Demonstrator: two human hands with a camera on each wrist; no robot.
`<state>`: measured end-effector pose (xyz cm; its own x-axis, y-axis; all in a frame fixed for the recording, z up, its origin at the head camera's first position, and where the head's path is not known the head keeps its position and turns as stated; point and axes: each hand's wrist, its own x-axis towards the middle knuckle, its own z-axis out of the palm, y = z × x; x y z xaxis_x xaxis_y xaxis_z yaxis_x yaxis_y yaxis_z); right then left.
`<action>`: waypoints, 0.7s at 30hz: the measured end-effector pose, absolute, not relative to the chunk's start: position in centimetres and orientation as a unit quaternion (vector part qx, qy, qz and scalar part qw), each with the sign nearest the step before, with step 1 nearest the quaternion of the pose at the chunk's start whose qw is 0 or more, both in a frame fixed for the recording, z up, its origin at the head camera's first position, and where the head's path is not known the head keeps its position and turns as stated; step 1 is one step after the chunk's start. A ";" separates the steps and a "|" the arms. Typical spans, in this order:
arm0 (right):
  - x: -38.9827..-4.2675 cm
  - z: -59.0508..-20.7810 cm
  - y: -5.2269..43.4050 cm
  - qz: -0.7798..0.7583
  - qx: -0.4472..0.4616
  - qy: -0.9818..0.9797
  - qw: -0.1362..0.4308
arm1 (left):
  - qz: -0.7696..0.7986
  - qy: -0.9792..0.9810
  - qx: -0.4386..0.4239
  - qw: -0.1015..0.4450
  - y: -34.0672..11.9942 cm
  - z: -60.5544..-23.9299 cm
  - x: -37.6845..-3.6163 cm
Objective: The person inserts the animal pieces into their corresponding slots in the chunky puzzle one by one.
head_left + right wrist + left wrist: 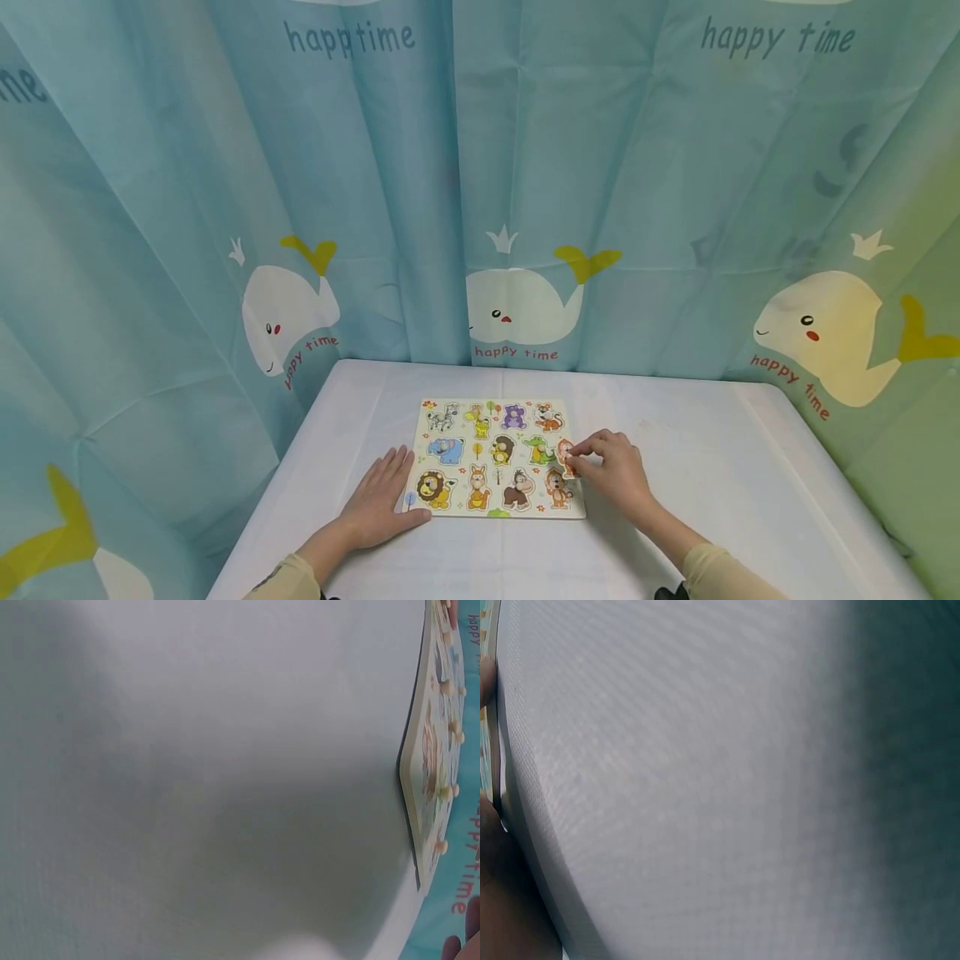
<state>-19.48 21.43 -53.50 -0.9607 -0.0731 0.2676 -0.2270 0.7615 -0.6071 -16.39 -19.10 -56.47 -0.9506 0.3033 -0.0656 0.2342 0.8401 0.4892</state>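
Left hand (384,498) lies flat, fingers straight, bracing the puzzle board (495,510) — best kept there. Right hand (613,472) pinches the orange animal piece (564,454) at its fingertips — it should sit level over its hollow.

Two bare hands, left grip (378,497) and right grip (617,471), emerge from olive-tan long sleeves (281,581).

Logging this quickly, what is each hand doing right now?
Left hand: open, flat on the table against the puzzle board.
Right hand: pinching an animal piece at the board's right edge.
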 end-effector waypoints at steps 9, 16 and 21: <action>-18.9 -53.7 20.9 0.328 0.091 -0.934 0.109 | 0.246 0.957 0.136 0.076 -19.0 -56.3 -16.4; -18.6 -54.1 20.7 0.316 0.095 -0.939 0.099 | 0.235 0.960 0.138 0.068 -19.0 -56.7 -16.4; -18.4 -54.3 20.4 0.315 0.091 -0.939 0.102 | 0.239 0.958 0.145 0.068 -19.1 -56.5 -16.4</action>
<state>-18.38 20.43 -54.31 -0.9625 -0.1077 0.2491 -0.2360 0.7853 -0.5723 -16.44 -19.11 -56.52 -0.9489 0.3097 -0.0613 0.2447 0.8442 0.4770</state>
